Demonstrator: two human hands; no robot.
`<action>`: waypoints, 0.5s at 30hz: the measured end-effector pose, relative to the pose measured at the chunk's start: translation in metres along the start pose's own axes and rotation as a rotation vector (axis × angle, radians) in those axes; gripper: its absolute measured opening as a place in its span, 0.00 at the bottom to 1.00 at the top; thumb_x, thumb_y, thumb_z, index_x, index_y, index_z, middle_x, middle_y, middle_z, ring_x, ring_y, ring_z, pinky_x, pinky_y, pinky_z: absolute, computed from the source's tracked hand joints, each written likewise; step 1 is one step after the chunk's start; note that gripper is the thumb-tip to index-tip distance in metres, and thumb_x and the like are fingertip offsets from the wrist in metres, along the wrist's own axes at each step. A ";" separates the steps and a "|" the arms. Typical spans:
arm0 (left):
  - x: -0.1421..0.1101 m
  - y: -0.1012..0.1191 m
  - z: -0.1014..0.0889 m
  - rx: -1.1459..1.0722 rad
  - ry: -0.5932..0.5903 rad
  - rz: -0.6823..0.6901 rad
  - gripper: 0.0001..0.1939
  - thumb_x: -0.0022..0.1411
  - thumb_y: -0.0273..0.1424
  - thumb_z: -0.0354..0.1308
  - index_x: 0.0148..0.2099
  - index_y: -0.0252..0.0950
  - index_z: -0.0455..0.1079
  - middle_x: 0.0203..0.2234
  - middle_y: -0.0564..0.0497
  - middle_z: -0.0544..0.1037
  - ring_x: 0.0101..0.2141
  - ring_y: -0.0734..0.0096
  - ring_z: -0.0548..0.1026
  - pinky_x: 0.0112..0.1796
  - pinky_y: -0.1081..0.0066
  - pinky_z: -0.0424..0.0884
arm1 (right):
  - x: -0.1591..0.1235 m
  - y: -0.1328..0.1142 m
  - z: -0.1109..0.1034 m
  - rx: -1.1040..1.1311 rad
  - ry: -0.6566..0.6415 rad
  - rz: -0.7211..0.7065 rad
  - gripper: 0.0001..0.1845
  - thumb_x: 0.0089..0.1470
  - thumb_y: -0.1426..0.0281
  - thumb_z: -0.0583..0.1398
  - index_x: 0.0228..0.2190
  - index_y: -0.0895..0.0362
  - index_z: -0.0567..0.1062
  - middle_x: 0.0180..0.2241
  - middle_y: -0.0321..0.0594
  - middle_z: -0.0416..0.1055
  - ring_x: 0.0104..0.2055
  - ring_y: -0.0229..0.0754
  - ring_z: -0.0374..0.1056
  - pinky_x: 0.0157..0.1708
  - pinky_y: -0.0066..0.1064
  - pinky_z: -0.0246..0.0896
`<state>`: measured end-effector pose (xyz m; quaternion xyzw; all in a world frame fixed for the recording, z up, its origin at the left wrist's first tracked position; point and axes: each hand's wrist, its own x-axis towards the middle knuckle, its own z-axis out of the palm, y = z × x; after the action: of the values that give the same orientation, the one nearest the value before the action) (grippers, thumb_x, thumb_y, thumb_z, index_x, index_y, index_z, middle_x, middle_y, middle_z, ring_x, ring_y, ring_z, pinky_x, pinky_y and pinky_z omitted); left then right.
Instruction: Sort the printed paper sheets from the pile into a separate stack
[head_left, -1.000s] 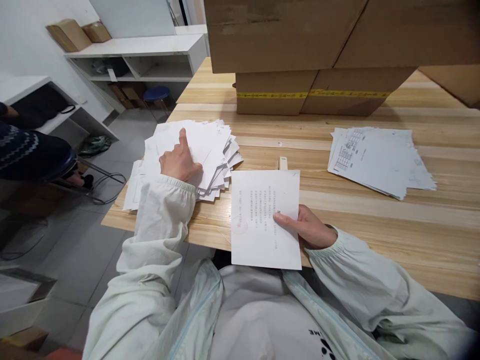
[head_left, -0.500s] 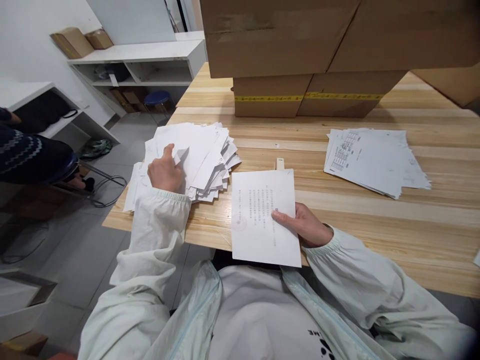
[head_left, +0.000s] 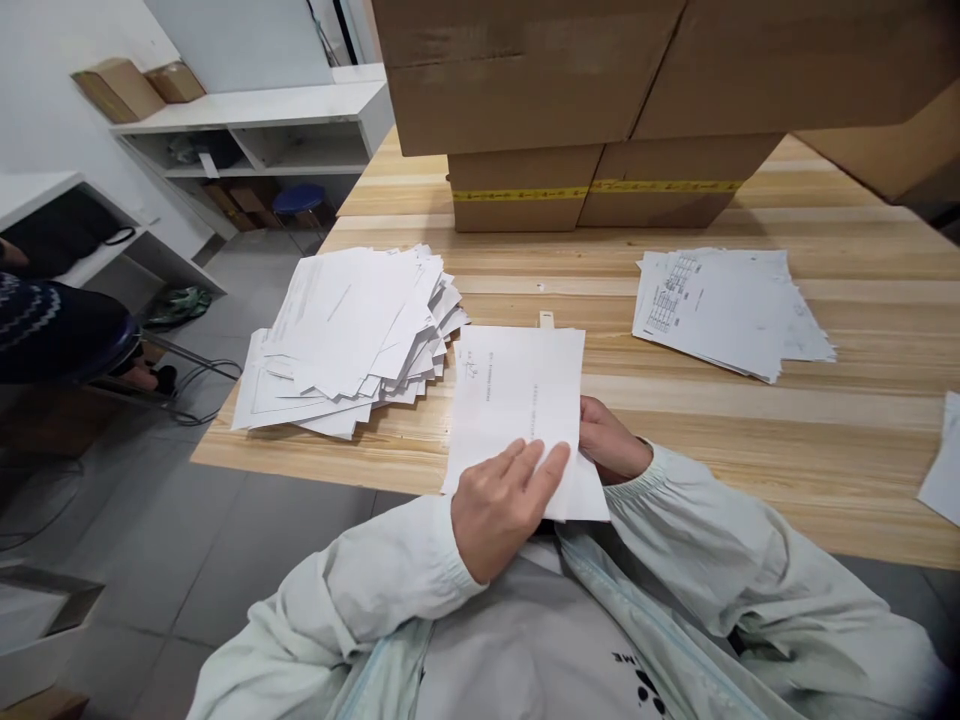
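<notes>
At the table's near edge, my right hand (head_left: 613, 440) grips a small batch of printed paper sheets (head_left: 517, 380) by its right side, its fingertips partly hidden by the paper. My left hand (head_left: 506, 505) lies palm down across the lower part of the top sheet, fingers stretched out and pressing on it. A loose, fanned pile of papers (head_left: 352, 320) sits to the left, its edges uneven. On the right lies a neater pile of printed papers (head_left: 709, 310), stapled at a corner. A small pale tab-like piece (head_left: 547, 320) pokes out behind the batch.
Large cardboard boxes (head_left: 517, 80) stand stacked at the back of the wooden table (head_left: 525, 270). Another white sheet (head_left: 943, 465) lies at the far right edge. On the left are white shelves (head_left: 300, 105), a blue stool (head_left: 298, 198) and a seated person (head_left: 52, 325).
My left hand has moved from the left pile to the batch, where a different printed sheet now lies on top. My right hand keeps its hold. The view has shifted slightly.
</notes>
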<state>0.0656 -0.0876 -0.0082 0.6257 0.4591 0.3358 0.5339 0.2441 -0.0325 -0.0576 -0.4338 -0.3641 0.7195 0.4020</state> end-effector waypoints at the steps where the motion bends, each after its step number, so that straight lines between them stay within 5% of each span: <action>1: -0.001 0.003 -0.002 0.033 -0.075 0.046 0.19 0.60 0.37 0.65 0.53 0.44 0.79 0.56 0.42 0.77 0.63 0.44 0.68 0.66 0.52 0.55 | -0.001 -0.001 0.001 0.008 -0.018 -0.007 0.22 0.35 0.60 0.76 0.34 0.56 0.84 0.41 0.44 0.82 0.45 0.52 0.78 0.51 0.43 0.73; 3: -0.003 0.009 -0.011 0.090 -0.122 0.180 0.24 0.56 0.36 0.69 0.56 0.44 0.77 0.60 0.44 0.74 0.66 0.46 0.64 0.67 0.53 0.54 | -0.002 -0.004 0.003 0.031 -0.031 -0.006 0.21 0.36 0.61 0.76 0.35 0.55 0.84 0.42 0.44 0.82 0.45 0.51 0.78 0.50 0.43 0.73; 4: -0.003 0.011 -0.017 0.107 -0.055 0.239 0.26 0.55 0.37 0.70 0.57 0.44 0.75 0.61 0.45 0.73 0.67 0.48 0.62 0.68 0.55 0.53 | -0.003 -0.006 0.004 0.039 -0.026 -0.001 0.22 0.36 0.61 0.76 0.35 0.55 0.84 0.43 0.44 0.82 0.44 0.51 0.79 0.49 0.43 0.73; 7: 0.002 0.007 -0.033 0.060 0.402 0.259 0.25 0.63 0.37 0.63 0.62 0.47 0.68 0.67 0.47 0.64 0.69 0.57 0.57 0.67 0.57 0.54 | -0.005 -0.011 0.006 0.048 0.001 0.002 0.23 0.37 0.61 0.76 0.38 0.54 0.84 0.44 0.45 0.81 0.44 0.52 0.79 0.47 0.44 0.75; 9: 0.011 -0.001 -0.038 -0.089 0.579 0.167 0.29 0.64 0.38 0.61 0.66 0.49 0.60 0.70 0.47 0.58 0.69 0.59 0.56 0.66 0.59 0.57 | -0.006 -0.014 0.005 0.043 0.017 -0.019 0.23 0.38 0.62 0.76 0.39 0.54 0.84 0.45 0.45 0.81 0.45 0.52 0.78 0.45 0.43 0.75; 11: 0.022 -0.009 -0.040 -0.318 0.516 0.026 0.35 0.62 0.39 0.63 0.68 0.49 0.57 0.69 0.46 0.61 0.68 0.58 0.60 0.64 0.59 0.61 | -0.007 -0.016 0.002 0.032 0.026 -0.045 0.22 0.38 0.62 0.76 0.38 0.53 0.84 0.44 0.44 0.81 0.44 0.52 0.78 0.44 0.42 0.76; 15: 0.038 -0.018 -0.035 -0.765 0.154 -0.350 0.31 0.58 0.36 0.66 0.62 0.37 0.67 0.56 0.40 0.77 0.60 0.51 0.71 0.62 0.54 0.66 | -0.007 -0.014 -0.007 -0.057 0.002 -0.060 0.20 0.39 0.61 0.75 0.36 0.54 0.84 0.40 0.44 0.82 0.42 0.55 0.78 0.40 0.45 0.75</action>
<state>0.0436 -0.0391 -0.0211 0.2682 0.4395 0.4320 0.7405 0.2562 -0.0320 -0.0459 -0.4347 -0.3968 0.6960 0.4113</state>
